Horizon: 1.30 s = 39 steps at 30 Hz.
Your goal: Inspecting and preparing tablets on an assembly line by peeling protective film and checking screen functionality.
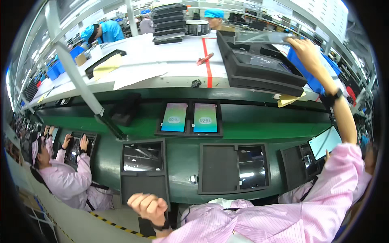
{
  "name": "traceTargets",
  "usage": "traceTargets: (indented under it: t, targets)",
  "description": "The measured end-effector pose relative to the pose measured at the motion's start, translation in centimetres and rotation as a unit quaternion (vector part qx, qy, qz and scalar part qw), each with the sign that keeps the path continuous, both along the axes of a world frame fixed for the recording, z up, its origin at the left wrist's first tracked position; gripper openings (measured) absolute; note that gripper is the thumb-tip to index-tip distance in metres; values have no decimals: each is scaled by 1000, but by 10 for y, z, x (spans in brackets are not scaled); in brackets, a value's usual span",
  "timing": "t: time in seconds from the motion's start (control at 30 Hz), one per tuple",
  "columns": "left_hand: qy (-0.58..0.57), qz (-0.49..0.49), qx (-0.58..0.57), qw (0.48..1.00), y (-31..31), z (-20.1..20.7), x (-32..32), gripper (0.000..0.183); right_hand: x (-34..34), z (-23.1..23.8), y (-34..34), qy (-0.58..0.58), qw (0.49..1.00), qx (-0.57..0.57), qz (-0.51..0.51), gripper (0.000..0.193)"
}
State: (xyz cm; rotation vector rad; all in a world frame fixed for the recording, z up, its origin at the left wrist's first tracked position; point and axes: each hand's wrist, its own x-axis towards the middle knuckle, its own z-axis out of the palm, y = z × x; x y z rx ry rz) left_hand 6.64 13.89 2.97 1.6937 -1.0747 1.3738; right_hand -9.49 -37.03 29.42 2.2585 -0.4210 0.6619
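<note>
My right hand [304, 52], arm stretched up and to the right, pinches the right end of a clear thin sheet [259, 37]. That sheet is over the far part of a deep black foam tray [265, 81] on the white bench. Inside this tray lies a shiny transparent-looking panel [259, 60]. My left hand [148, 206] is curled into a loose fist at the lower left, and nothing shows in it. It is nearest to a black two-part tray [144, 186], whose far compartment holds a dark glossy screen panel [142, 157].
On the green belt, another tray [219, 170] holds a dark panel; farther back, a tray holds two lit tablets [174, 117]. Co-workers in pink handle a tray [79, 148] at left and a lit tablet [325, 142] at right. A metal post [75, 65] rises at left. Trays are stacked [169, 22] behind.
</note>
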Motion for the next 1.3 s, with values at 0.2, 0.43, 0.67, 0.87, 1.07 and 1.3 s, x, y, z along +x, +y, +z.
traceTargets:
  t: [0.2,0.43,0.67,0.87,1.07,1.3]
  targets:
    - [242,262,-29,934,59,-74,6,33,73,10,-131,35,997,16,64,30]
    - [291,406,-71,863,92,-108,-5,37,140,-34,-198,125,962,201,-138,47]
    - [382,454,-83,801,92,-108,-7,31,145,-39,-254,58,934,317,-154,87]
    - [409,430,-49,803,81,-112,0,34,140,-47,-245,73,965,247,48,43]
    - [399,429,-51,809,87,-116,-7,34,158,-63,-204,115,965,213,104,35]
    - [399,453,-57,795,107,-119,-25,33,166,-49,-235,147,939,309,24,50]
